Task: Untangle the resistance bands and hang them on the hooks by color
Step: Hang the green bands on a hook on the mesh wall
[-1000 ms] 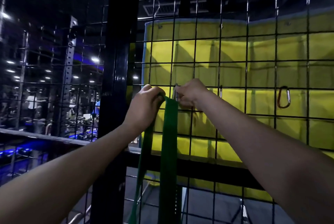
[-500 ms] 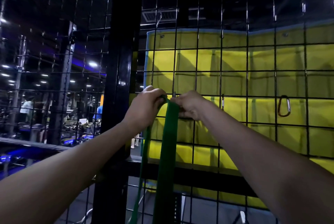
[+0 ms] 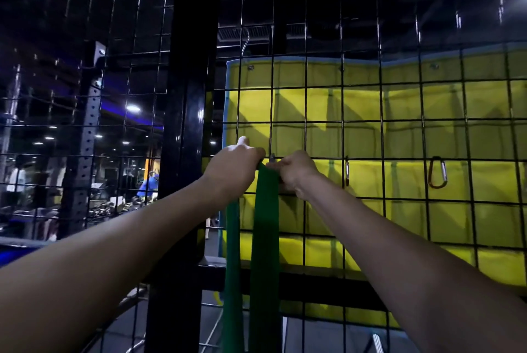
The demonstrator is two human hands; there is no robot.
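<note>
Hanging the green band (image 3: 265, 227) is the step in hand. Both hands are up at the mesh (image 3: 399, 198), at 12 o'clock from the band's two hanging strands. Left hand (image 3: 236, 166) is closed over the band's top fold from the 9 o'clock side. Right hand (image 3: 295, 171) is closed at the fold's 3 o'clock side; its fingers are hidden, so exactly what they pinch can't be told. A sliver of metal (image 3: 272, 157) shows between the knuckles, probably the hook; whether the band is over it can't be seen.

Spare clips further along at 3 o'clock: a thin one (image 3: 347, 170), then an orange carabiner (image 3: 437, 173), both bare.

Doing it well, as I judge it: keep the fold flat and spread, not bunched. Seat the whole width in the hook before letting go. Release one hand first and see that the strands hang free, untwisted. Lighting is dim; feel may serve better than sight.
</note>
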